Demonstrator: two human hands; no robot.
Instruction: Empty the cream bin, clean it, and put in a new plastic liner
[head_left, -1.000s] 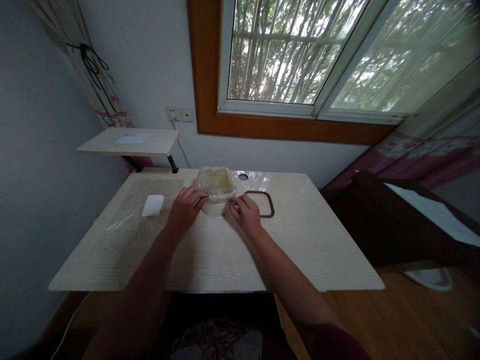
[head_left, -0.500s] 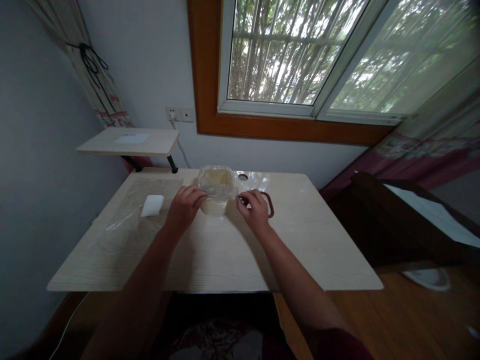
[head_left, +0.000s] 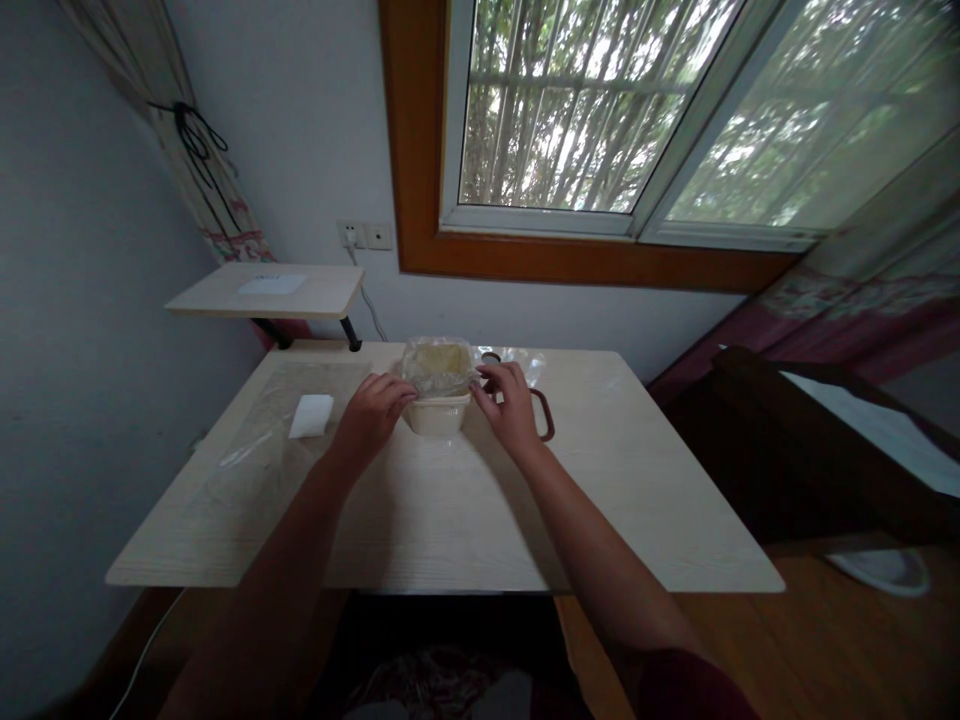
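1. The left grip (head_left: 373, 410) is pinching the near left edge of the bag (head_left: 441, 376), its thumb and fingers lying close together.
2. The right grip (head_left: 510, 405) is touching the bag's right edge, thumb and forefinger curving with a small gap showing; whether they are pinching the plastic, I cannot tell.
3. The bin (head_left: 437, 417) is standing upright on the worktop (head_left: 465, 540) between both grips, its pale front wall showing just below them.
4. The clear bag is covering the bin's mouth, bunching up between the two grips.
5. The brown ring (head_left: 545, 415) is lying just right of the right grip, which is partly hiding it.
6. The white paper (head_left: 311, 415) is resting left of the left grip, on a clear sheet (head_left: 251, 450).
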